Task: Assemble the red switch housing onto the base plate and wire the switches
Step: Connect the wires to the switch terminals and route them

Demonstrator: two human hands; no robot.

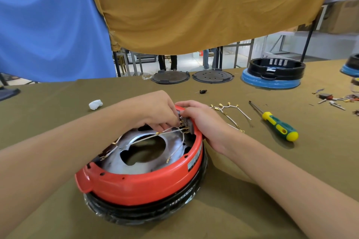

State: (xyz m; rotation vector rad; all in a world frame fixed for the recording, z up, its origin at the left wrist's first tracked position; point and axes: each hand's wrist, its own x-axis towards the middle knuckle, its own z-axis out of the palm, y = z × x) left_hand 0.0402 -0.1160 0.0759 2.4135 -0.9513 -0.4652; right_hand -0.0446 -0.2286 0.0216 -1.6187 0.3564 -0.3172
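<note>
Left hand (pixel 155 110) pinching wire (pixel 171 131) at switch (pixel 187 122); right hand (pixel 202 120) gripping housing (pixel 147 182) rim. Risk: terminal slipping, bending, wrong tab.

Glossy red plastic housing (pixel 147 182) on matt cloth (pixel 252 209).

Red housing (pixel 147 184) atop black base (pixel 147 213)

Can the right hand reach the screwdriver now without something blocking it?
Probably yes. The screwdriver lies free on the cloth to the right of the right hand; only loose wires lie between them. The hand must first let go of the red housing.
</note>
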